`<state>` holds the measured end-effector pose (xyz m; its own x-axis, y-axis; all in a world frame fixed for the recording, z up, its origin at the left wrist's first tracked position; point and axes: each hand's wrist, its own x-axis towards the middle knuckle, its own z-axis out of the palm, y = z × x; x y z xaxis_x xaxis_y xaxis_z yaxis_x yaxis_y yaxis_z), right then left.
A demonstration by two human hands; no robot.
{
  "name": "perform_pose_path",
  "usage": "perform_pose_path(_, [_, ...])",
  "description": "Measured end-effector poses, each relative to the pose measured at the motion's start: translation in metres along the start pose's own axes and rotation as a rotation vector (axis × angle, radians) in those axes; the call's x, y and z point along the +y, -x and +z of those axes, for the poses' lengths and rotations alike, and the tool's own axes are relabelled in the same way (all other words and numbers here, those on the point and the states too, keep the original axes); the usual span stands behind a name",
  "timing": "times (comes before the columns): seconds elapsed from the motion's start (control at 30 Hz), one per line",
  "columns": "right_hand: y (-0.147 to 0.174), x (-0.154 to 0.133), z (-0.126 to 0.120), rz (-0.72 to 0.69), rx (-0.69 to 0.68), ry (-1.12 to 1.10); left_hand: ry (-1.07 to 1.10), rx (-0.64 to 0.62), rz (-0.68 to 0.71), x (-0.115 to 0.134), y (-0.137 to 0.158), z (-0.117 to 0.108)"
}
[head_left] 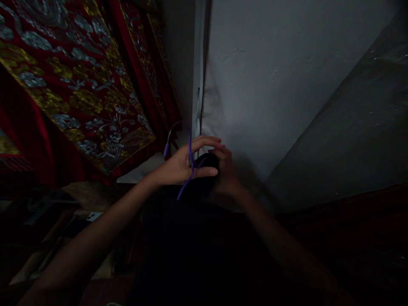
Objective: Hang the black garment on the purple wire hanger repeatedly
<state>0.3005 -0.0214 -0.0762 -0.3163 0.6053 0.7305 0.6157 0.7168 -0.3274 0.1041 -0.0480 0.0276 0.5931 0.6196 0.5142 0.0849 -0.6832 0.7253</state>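
Observation:
A purple cord [190, 146] runs across my left hand [181, 163], passing by the base of the thumb, and one end dangles below. My left thumb and fingers are stretched apart around the near side of a dark rounded bundle [207, 163], which is too dark to identify. My right hand [226, 174] curls round the bundle's right side, its fingertips close to those of my left hand. Another purple-tipped piece [166, 151] hangs from a thin dark curve at the left wrist. Much of the right hand is in shadow.
Red cloth hangings [95, 93] with gold and silver embroidery hang at the left. A pale wall [255, 76] rises ahead, with a narrow vertical strip [199, 76] along it. A glossy sheet [360, 127] slants at the right. Cluttered items [86, 199] lie low on the left.

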Motion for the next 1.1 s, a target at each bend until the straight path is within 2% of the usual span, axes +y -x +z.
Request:
perform_pose_path(0.1, [0.002, 0.021, -0.034, 0.05, 0.192, 0.244, 0.126, 0.19, -0.163, -0.029, 0.02, -0.025])
perform_pose_path(0.2, [-0.002, 0.038, -0.066, 0.204, 0.243, 0.377, 0.374, 0.405, -0.383, -0.059, 0.05, -0.039])
perform_pose_path(0.27, [-0.013, 0.041, -0.081, 0.267, 0.243, 0.424, 0.464, 0.518, -0.433, -0.074, 0.067, -0.037])
perform_pose_path(0.37, [-0.039, 0.032, -0.086, 0.288, 0.218, 0.456, 0.513, 0.529, -0.448, -0.089, 0.086, -0.022])
perform_pose_path(0.43, [-0.051, 0.02, -0.079, 0.25, 0.19, 0.447, 0.536, 0.563, -0.525, -0.096, 0.095, -0.005])
perform_pose_path(0.53, [-0.051, 0.0, -0.063, 0.206, 0.173, 0.407, 0.488, 0.731, -0.648, -0.104, 0.107, 0.023])
perform_pose_path(0.63, [-0.028, -0.013, -0.051, 0.195, 0.155, 0.351, 0.362, 0.864, -0.617, -0.111, 0.117, 0.047])
perform_pose_path(0.77, [0.009, -0.017, -0.033, 0.226, 0.177, 0.157, 0.368, 0.923, -0.629, -0.111, 0.122, 0.065])
perform_pose_path(0.83, [0.025, -0.015, -0.014, 0.372, 0.187, -0.017, 0.399, 0.958, -0.644, -0.105, 0.122, 0.071])
perform_pose_path(0.87, [0.032, -0.014, -0.002, 0.48, 0.14, -0.112, 0.408, 0.97, -0.651, -0.101, 0.122, 0.074])
perform_pose_path(0.97, [0.048, -0.011, 0.041, 0.81, -0.151, -0.326, 0.442, 0.988, -0.678, -0.092, 0.124, 0.082])
perform_pose_path(1.03, [0.056, -0.011, 0.066, 0.932, -0.249, -0.421, 0.459, 0.993, -0.704, -0.089, 0.129, 0.084])
perform_pose_path(1.1, [0.063, -0.014, 0.082, 0.984, -0.261, -0.517, 0.428, 0.983, -0.711, -0.091, 0.135, 0.082])
